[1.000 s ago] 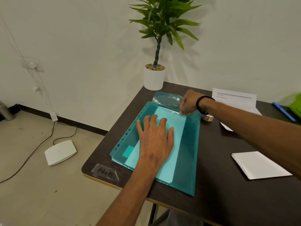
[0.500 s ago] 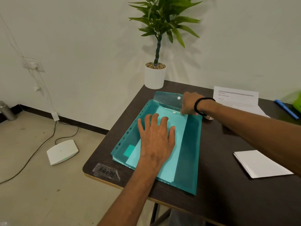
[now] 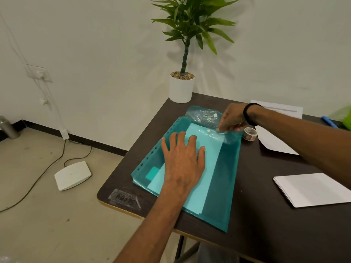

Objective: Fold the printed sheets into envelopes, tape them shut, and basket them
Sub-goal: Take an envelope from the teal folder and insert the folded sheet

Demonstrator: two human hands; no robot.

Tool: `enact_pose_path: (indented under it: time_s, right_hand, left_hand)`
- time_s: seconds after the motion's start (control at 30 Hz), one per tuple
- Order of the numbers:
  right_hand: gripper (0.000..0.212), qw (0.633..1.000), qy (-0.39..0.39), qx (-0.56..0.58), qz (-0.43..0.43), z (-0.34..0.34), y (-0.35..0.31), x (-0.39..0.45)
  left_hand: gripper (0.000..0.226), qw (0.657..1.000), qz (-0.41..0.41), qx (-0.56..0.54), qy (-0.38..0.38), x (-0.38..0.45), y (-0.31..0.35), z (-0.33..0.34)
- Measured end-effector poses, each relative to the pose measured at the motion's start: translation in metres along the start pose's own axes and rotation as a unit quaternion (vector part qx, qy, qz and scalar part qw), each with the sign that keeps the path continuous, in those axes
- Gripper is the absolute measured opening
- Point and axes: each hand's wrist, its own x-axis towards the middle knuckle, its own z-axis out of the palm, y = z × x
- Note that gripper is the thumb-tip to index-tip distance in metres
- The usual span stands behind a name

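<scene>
A teal translucent document folder (image 3: 224,186) is lying on the dark worktop (image 3: 266,224), its punched edge facing nine o'clock and its clear snap flap (image 3: 203,115) lying open toward twelve o'clock. The left hand (image 3: 183,164) is pressing flat on the folder with fingers spread, covering part of the pale sheets (image 3: 209,168) showing through the plastic. The right hand (image 3: 232,118), wearing a black wristband (image 3: 247,113), is reaching in from three o'clock and pinching the folder's open mouth at its one o'clock corner, fingertips curled on the plastic just beside the white snap button (image 3: 209,130). A roll of patterned tape (image 3: 250,133) is sitting just beside the folder at its two o'clock corner, touching or nearly touching the right hand. Printed sheets (image 3: 275,141) are lying at two o'clock beyond the tape, partly hidden by the right forearm. A folded white paper (image 3: 311,188) is resting at three o'clock, well apart from the folder. A blue pen (image 3: 329,122) and a blurred green thing (image 3: 344,116), perhaps the basket, are sitting at the far two o'clock edge. A potted plant (image 3: 182,88) is standing at the twelve o'clock corner of the worktop. A white router (image 3: 73,175) with its cable is lying on the floor at nine o'clock.
</scene>
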Motion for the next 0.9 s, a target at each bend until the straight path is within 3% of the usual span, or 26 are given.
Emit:
enact_pose_path:
  time_s: [0.27,0.47,0.63,0.9]
  right_hand:
    - [0.024,0.999,-0.016,-0.036,-0.005,0.003,-0.003,0.0]
    - [0.007,0.995,0.017,-0.06,-0.076,0.01,-0.001,0.002]
    - [0.008,0.99,0.029,-0.061,-0.121,0.016,0.0,0.004]
    - [0.01,0.996,0.013,-0.022,-0.088,0.009,-0.001,0.003]
  left_hand:
    - [0.042,1.0,0.0,0.0,-0.012,0.0,0.0,-0.002]
    - [0.044,1.0,-0.003,0.0,-0.018,0.0,0.001,-0.003]
    - [0.043,1.0,0.002,-0.003,-0.01,-0.001,0.001,-0.003]
    - [0.042,1.0,0.004,-0.002,0.007,0.0,0.0,0.0]
